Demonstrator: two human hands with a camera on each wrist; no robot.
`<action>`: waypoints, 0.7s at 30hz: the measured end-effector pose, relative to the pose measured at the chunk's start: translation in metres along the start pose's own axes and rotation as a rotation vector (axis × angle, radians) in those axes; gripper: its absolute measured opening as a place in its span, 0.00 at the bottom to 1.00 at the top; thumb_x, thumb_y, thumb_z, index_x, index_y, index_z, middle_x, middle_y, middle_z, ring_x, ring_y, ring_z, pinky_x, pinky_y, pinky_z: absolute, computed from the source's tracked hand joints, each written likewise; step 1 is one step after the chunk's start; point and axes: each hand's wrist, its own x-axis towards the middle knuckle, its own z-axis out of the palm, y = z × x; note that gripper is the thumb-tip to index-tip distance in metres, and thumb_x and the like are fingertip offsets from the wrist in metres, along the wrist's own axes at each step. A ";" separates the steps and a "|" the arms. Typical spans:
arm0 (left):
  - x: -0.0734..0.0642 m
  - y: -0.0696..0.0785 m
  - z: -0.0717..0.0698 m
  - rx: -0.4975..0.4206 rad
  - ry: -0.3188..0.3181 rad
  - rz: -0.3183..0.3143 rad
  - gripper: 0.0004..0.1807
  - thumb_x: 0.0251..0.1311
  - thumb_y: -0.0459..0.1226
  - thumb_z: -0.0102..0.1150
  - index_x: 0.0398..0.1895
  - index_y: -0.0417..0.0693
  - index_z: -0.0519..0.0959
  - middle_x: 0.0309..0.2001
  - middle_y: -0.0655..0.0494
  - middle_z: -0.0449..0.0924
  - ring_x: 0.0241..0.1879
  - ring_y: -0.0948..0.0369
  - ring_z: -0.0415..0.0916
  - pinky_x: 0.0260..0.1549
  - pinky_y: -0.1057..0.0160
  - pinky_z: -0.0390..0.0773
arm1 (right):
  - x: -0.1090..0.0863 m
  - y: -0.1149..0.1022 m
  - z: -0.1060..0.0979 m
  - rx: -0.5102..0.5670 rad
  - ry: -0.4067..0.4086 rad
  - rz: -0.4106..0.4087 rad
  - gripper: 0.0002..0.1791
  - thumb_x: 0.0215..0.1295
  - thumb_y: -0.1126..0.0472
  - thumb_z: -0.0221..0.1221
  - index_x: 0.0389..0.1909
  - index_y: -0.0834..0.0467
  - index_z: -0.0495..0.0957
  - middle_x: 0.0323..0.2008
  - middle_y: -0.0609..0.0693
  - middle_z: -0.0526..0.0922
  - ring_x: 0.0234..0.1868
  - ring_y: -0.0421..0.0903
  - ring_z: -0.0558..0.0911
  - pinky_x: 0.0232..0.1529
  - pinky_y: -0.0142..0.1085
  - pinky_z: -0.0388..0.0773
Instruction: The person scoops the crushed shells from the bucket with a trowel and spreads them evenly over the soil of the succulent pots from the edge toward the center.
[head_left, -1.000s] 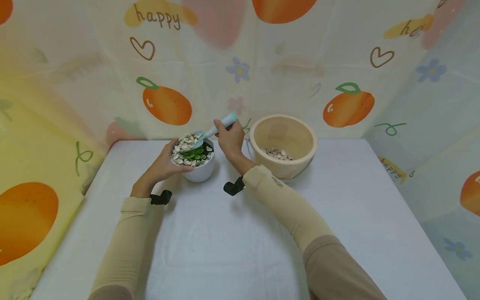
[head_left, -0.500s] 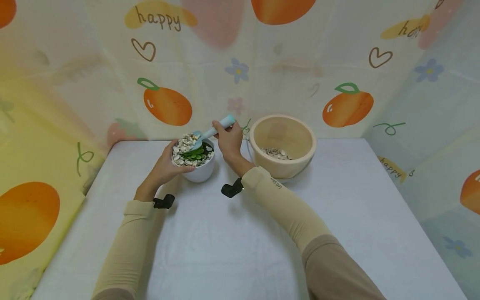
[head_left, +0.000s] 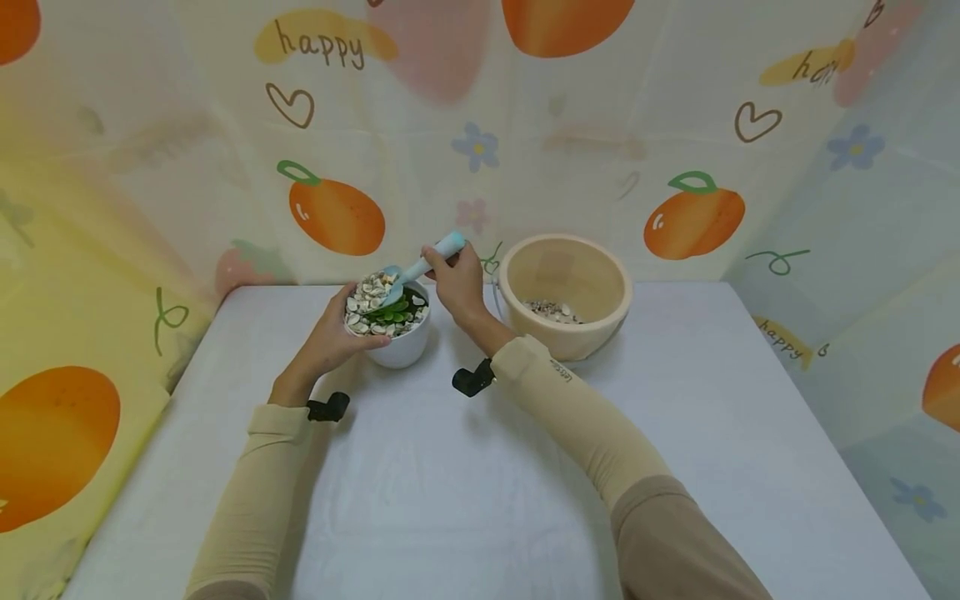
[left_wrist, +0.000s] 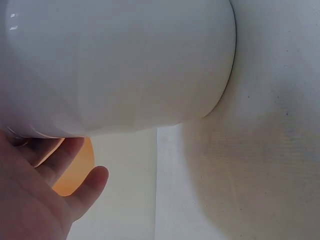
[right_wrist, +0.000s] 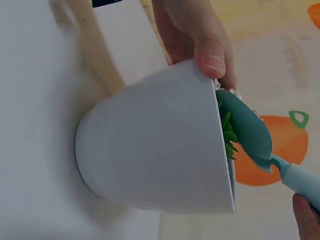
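Near the back of the table stands a white flowerpot [head_left: 397,352], holding a small green plant [head_left: 393,313] and pale flat stones [head_left: 358,310]. My left hand [head_left: 324,335] grips its left side by the rim, the thumb in front and the other fingers round the far side. With my right hand [head_left: 461,287] I hold the pale blue handle of a small trowel [head_left: 437,258]. Its blade, seen in the right wrist view as a teal scoop [right_wrist: 245,125], leans over the pot's opening beside the leaves. How much lies in the scoop is hard to make out.
To the right of my right hand stands a large cream tub [head_left: 566,343], with a thin layer of small stones [head_left: 553,311] at its bottom. A white cloth [head_left: 450,500] covers the table, and a printed curtain [head_left: 555,167] hangs right behind.
The trowel's handle has shifted slightly left, along with my right hand. My left hand keeps its grip on the flowerpot, which stays in place.
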 end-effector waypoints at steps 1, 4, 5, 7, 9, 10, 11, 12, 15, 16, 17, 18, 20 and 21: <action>0.000 0.000 0.000 0.008 0.004 -0.003 0.57 0.46 0.44 0.77 0.75 0.50 0.50 0.72 0.45 0.55 0.71 0.48 0.55 0.70 0.38 0.53 | 0.000 0.000 0.000 -0.013 0.000 -0.007 0.16 0.70 0.59 0.58 0.49 0.67 0.69 0.47 0.64 0.81 0.51 0.56 0.83 0.52 0.42 0.81; -0.001 0.000 0.000 0.024 0.010 -0.016 0.59 0.46 0.45 0.76 0.76 0.49 0.48 0.73 0.43 0.53 0.72 0.46 0.53 0.69 0.37 0.52 | -0.001 -0.002 -0.001 -0.038 0.010 -0.029 0.15 0.69 0.58 0.58 0.47 0.66 0.70 0.45 0.63 0.82 0.50 0.54 0.84 0.49 0.37 0.83; -0.002 0.000 0.000 0.027 0.015 -0.024 0.59 0.45 0.46 0.77 0.76 0.49 0.48 0.73 0.43 0.53 0.72 0.46 0.52 0.69 0.37 0.52 | -0.001 -0.002 -0.001 -0.045 0.014 -0.037 0.15 0.69 0.58 0.58 0.47 0.66 0.70 0.45 0.63 0.82 0.49 0.54 0.84 0.48 0.35 0.83; -0.002 0.000 0.000 0.044 0.019 -0.039 0.61 0.45 0.48 0.76 0.77 0.48 0.45 0.74 0.42 0.51 0.72 0.45 0.51 0.69 0.36 0.52 | -0.001 -0.002 -0.002 -0.052 0.023 -0.056 0.15 0.69 0.58 0.58 0.46 0.66 0.71 0.44 0.63 0.82 0.48 0.54 0.84 0.46 0.33 0.83; -0.002 0.000 0.001 0.058 0.023 -0.046 0.62 0.45 0.49 0.76 0.77 0.47 0.44 0.74 0.41 0.50 0.73 0.44 0.50 0.69 0.36 0.52 | -0.001 -0.002 -0.003 -0.062 0.034 -0.073 0.14 0.69 0.59 0.59 0.45 0.66 0.71 0.43 0.63 0.83 0.47 0.53 0.85 0.44 0.32 0.83; -0.003 0.000 0.001 0.064 0.027 -0.047 0.62 0.45 0.49 0.76 0.77 0.47 0.44 0.74 0.41 0.50 0.73 0.44 0.50 0.69 0.36 0.51 | -0.001 -0.002 -0.004 -0.065 0.038 -0.079 0.14 0.69 0.59 0.59 0.45 0.66 0.71 0.43 0.63 0.83 0.47 0.53 0.85 0.44 0.31 0.83; -0.003 0.001 0.001 0.071 0.031 -0.043 0.62 0.45 0.49 0.76 0.77 0.46 0.44 0.74 0.40 0.50 0.73 0.43 0.50 0.69 0.36 0.52 | 0.000 -0.003 -0.004 -0.071 0.041 -0.085 0.14 0.69 0.59 0.59 0.45 0.66 0.71 0.42 0.63 0.83 0.46 0.53 0.85 0.43 0.31 0.83; -0.003 0.001 0.002 0.081 0.035 -0.042 0.63 0.45 0.49 0.76 0.77 0.45 0.44 0.74 0.39 0.50 0.73 0.43 0.50 0.69 0.36 0.52 | 0.000 -0.003 -0.005 -0.070 0.042 -0.089 0.14 0.69 0.59 0.59 0.45 0.66 0.71 0.42 0.63 0.83 0.46 0.54 0.85 0.43 0.32 0.83; -0.004 0.003 0.002 0.108 0.049 -0.045 0.63 0.45 0.50 0.76 0.77 0.43 0.45 0.73 0.38 0.52 0.72 0.42 0.52 0.69 0.36 0.53 | 0.000 -0.002 -0.007 -0.075 0.039 -0.093 0.15 0.69 0.58 0.59 0.46 0.66 0.71 0.42 0.63 0.83 0.45 0.54 0.85 0.43 0.32 0.84; -0.004 0.004 0.002 0.118 0.048 -0.044 0.63 0.45 0.51 0.76 0.77 0.42 0.45 0.72 0.37 0.53 0.71 0.42 0.52 0.68 0.36 0.54 | 0.000 -0.002 -0.007 -0.076 0.039 -0.093 0.16 0.69 0.58 0.59 0.46 0.67 0.71 0.42 0.63 0.83 0.45 0.54 0.85 0.43 0.32 0.84; -0.004 0.004 0.002 0.129 0.046 -0.047 0.63 0.44 0.51 0.76 0.76 0.42 0.46 0.72 0.37 0.54 0.71 0.42 0.52 0.68 0.36 0.55 | 0.000 -0.002 -0.007 -0.081 0.041 -0.091 0.16 0.69 0.58 0.59 0.47 0.67 0.71 0.42 0.63 0.83 0.44 0.55 0.85 0.43 0.32 0.84; -0.004 0.004 0.001 0.141 0.041 -0.050 0.63 0.44 0.52 0.76 0.76 0.42 0.45 0.72 0.37 0.54 0.71 0.42 0.52 0.68 0.35 0.55 | 0.000 -0.002 -0.007 -0.084 0.044 -0.091 0.16 0.69 0.58 0.59 0.46 0.67 0.71 0.42 0.63 0.83 0.44 0.55 0.85 0.43 0.33 0.84; -0.003 0.004 -0.001 0.156 0.026 -0.059 0.63 0.44 0.52 0.76 0.77 0.42 0.45 0.72 0.37 0.54 0.70 0.42 0.52 0.67 0.35 0.55 | -0.001 -0.001 -0.006 -0.089 0.052 -0.089 0.15 0.69 0.58 0.59 0.46 0.67 0.71 0.41 0.63 0.83 0.43 0.55 0.85 0.42 0.33 0.84; -0.003 0.003 -0.003 0.161 0.016 -0.061 0.64 0.44 0.52 0.76 0.77 0.42 0.45 0.72 0.37 0.53 0.71 0.41 0.52 0.67 0.35 0.55 | -0.001 -0.001 -0.006 -0.095 0.057 -0.090 0.15 0.69 0.58 0.59 0.45 0.67 0.71 0.40 0.63 0.83 0.42 0.56 0.85 0.42 0.33 0.84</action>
